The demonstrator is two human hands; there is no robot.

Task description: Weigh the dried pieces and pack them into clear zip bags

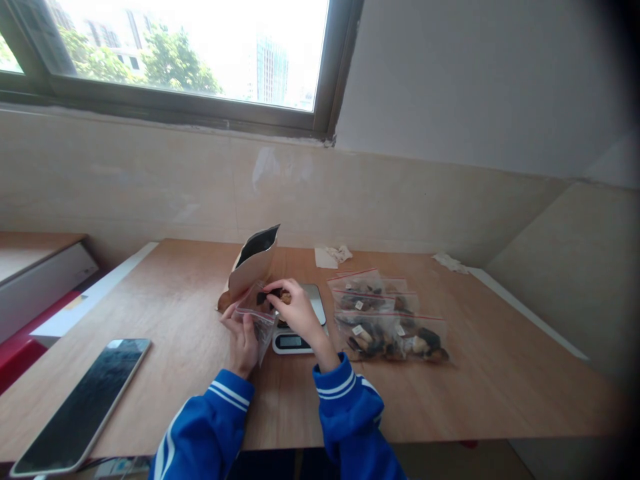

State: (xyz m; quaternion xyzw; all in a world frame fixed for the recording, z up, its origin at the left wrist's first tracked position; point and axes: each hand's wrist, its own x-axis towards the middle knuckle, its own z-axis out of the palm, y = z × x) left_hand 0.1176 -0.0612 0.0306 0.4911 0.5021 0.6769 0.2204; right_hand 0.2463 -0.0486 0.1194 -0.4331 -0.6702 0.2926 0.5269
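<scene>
My left hand (241, 337) holds a small clear zip bag (261, 319) with a red seal strip, just left of a small digital scale (296, 333). My right hand (295, 308) is over the scale, fingers pinched on a small brown piece at the bag's mouth. A tall brown paper pouch (251, 265) with a dark open top stands right behind both hands. Both sleeves are blue with white stripes.
Several filled zip bags (390, 320) with dark and tan pieces lie to the right of the scale. A phone or tablet (83, 403) lies face up at the front left. Crumpled paper (334, 255) sits near the back wall. The wooden table (500, 380) ends close to me.
</scene>
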